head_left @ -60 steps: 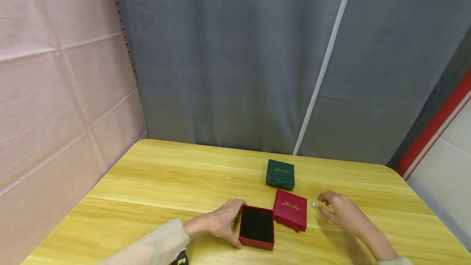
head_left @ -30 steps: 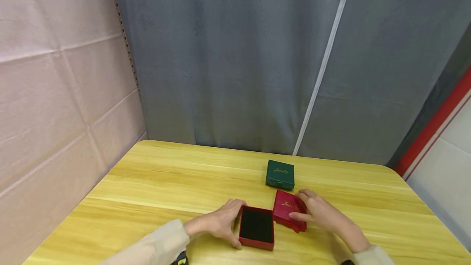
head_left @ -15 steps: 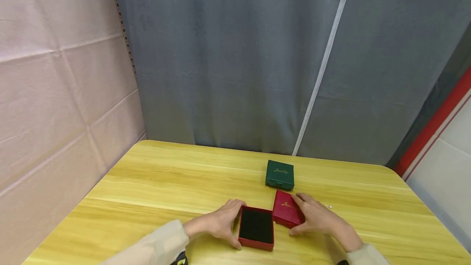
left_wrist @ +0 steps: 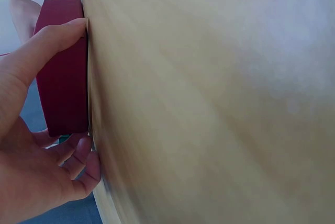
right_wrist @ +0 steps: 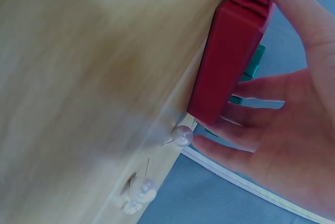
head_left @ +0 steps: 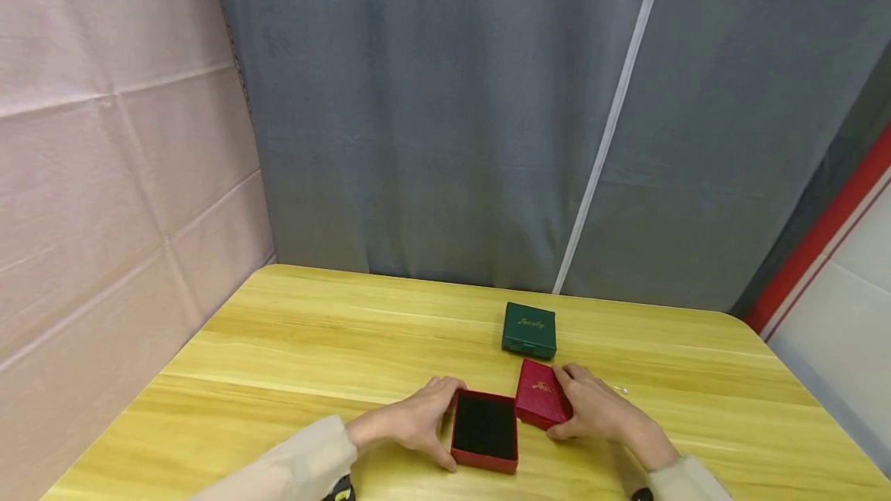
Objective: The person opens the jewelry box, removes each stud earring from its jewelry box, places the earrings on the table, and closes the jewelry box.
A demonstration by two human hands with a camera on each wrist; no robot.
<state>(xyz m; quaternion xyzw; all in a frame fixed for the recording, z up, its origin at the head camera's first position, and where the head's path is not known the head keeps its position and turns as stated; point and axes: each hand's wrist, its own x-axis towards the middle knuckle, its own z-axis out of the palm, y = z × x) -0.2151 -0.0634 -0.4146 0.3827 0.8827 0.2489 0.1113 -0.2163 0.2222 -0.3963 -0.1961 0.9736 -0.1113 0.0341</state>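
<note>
An open red box base [head_left: 485, 431] with a black lining lies near the table's front edge. My left hand [head_left: 445, 424] grips its left side, thumb on the near corner and fingers on the far one. In the left wrist view the thumb [left_wrist: 49, 41] presses the base's red wall [left_wrist: 63, 72]. The red lid [head_left: 537, 402] with gold lettering lies just right of the base. My right hand [head_left: 567, 404] holds the lid by its right side, fingers on the far edge and thumb on the near edge. The right wrist view shows the lid [right_wrist: 230, 51] in that grip.
A shut green box [head_left: 530, 329] sits behind the red lid. Two pearl earrings [right_wrist: 182, 136] lie on the yellow wooden table [head_left: 292, 346] right of my right hand; the head view shows the earrings [head_left: 622, 390] as small specks. A grey curtain hangs behind the table.
My right hand left the pearl earrings, moved left to the red lid and took hold of it. The lid has turned slightly. My left hand stays on the box base.
</note>
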